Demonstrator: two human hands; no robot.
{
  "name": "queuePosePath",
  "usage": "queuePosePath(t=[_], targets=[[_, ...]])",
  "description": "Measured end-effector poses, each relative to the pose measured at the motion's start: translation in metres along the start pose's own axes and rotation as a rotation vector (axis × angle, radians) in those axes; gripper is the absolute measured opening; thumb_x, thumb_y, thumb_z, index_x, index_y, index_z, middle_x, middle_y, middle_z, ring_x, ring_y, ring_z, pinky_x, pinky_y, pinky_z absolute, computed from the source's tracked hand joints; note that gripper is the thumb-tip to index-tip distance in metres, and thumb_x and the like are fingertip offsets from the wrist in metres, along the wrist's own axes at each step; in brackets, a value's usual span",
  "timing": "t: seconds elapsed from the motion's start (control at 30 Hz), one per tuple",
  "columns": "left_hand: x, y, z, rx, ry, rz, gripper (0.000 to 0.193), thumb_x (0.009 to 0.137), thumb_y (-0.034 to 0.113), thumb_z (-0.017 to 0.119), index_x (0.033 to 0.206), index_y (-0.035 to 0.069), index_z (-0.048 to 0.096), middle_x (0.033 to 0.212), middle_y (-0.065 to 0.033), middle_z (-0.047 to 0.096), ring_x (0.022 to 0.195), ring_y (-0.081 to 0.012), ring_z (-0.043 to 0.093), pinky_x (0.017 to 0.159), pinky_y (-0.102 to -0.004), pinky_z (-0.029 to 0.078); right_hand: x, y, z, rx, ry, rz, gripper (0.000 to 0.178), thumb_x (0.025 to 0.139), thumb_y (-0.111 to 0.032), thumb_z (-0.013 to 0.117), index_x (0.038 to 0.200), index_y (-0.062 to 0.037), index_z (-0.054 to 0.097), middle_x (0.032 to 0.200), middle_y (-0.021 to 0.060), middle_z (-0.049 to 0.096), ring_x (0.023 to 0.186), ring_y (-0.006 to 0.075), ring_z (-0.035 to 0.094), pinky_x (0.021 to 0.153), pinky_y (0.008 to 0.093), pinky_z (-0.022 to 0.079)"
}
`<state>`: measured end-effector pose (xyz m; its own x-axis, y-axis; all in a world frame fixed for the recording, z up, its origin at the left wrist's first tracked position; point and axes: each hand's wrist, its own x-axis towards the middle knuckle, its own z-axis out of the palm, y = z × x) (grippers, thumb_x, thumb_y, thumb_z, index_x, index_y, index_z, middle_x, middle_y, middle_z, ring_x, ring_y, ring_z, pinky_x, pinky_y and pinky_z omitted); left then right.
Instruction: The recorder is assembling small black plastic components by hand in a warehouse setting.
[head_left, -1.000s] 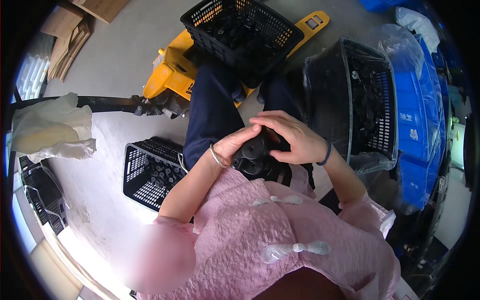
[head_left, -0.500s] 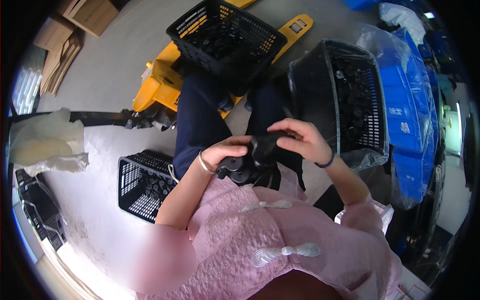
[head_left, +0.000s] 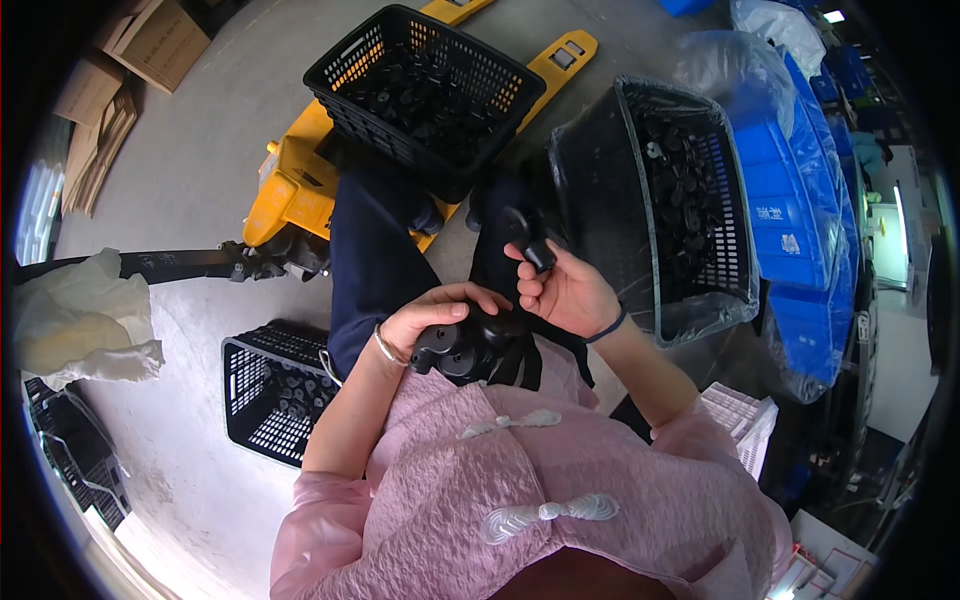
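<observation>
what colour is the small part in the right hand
Black. The small part, pinched in the right hand, shows best in the head view.

black plastic part [head_left: 472, 345] | black mesh baskets [head_left: 420, 90] | yellow pallet jack [head_left: 290, 190] | blue crates [head_left: 800, 210] | pink top [head_left: 520, 490]

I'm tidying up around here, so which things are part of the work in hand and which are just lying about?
In use:
left hand on black parts in lap
right hand holding small black part
black baskets of parts

Lying about:
yellow pallet jack
cardboard
white bag
blue crates
</observation>
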<state>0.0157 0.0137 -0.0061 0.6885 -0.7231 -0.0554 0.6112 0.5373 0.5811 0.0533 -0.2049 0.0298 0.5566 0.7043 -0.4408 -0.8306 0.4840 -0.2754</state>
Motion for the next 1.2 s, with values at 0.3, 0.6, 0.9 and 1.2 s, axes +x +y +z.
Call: queuePosePath(t=[0.3, 0.6, 0.9, 1.2], targets=[[-0.001, -0.001, 0.003, -0.02, 0.023, 0.008, 0.034, 0.078, 0.027, 0.055, 0.099, 0.0, 0.056, 0.115, -0.0169, 0.051, 0.108, -0.0234, 0.048, 0.095, -0.0316, 0.033, 0.008, 0.002, -0.007, 0.122, -0.34, -0.118, 0.042, 0.093, -0.029, 0.031, 0.121, 0.0006, 0.041, 0.075, -0.0002, 0.047, 0.069, 0.0115, 0.041, 0.07, 0.0274, 0.035], [-0.001, 0.0, 0.004, -0.034, 0.036, -0.004, 0.034, 0.078, 0.026, 0.056, 0.099, -0.001, 0.057, 0.114, -0.0172, 0.05, 0.105, -0.023, 0.05, 0.092, -0.0304, 0.036, 0.007, -0.005, -0.016, -0.04, -0.35, -0.244, 0.044, 0.094, -0.032, 0.031, 0.121, 0.0012, 0.041, 0.081, 0.003, 0.051, 0.074, 0.014, 0.043, 0.075, 0.0313, 0.035], [0.0, -0.001, 0.007, -0.064, 0.085, -0.023, 0.028, 0.08, 0.021, 0.057, 0.097, -0.001, 0.057, 0.113, -0.0151, 0.052, 0.101, -0.0201, 0.052, 0.089, -0.028, 0.039, 0.006, -0.009, -0.017, -0.021, -0.271, -0.234, 0.042, 0.092, -0.029, 0.034, 0.122, -0.0001, 0.042, 0.076, -0.0005, 0.048, 0.069, 0.0113, 0.041, 0.072, 0.0287, 0.035], [-0.001, -0.002, 0.009, -0.063, 0.129, -0.023, 0.027, 0.081, 0.022, 0.057, 0.097, 0.0, 0.058, 0.11, -0.0131, 0.054, 0.099, -0.0172, 0.054, 0.087, -0.0266, 0.042, 0.014, -0.002, -0.019, 0.169, -0.363, -0.178, 0.044, 0.092, -0.032, 0.034, 0.121, 0.0006, 0.041, 0.081, 0.0019, 0.049, 0.073, 0.0117, 0.042, 0.073, 0.0289, 0.035]])
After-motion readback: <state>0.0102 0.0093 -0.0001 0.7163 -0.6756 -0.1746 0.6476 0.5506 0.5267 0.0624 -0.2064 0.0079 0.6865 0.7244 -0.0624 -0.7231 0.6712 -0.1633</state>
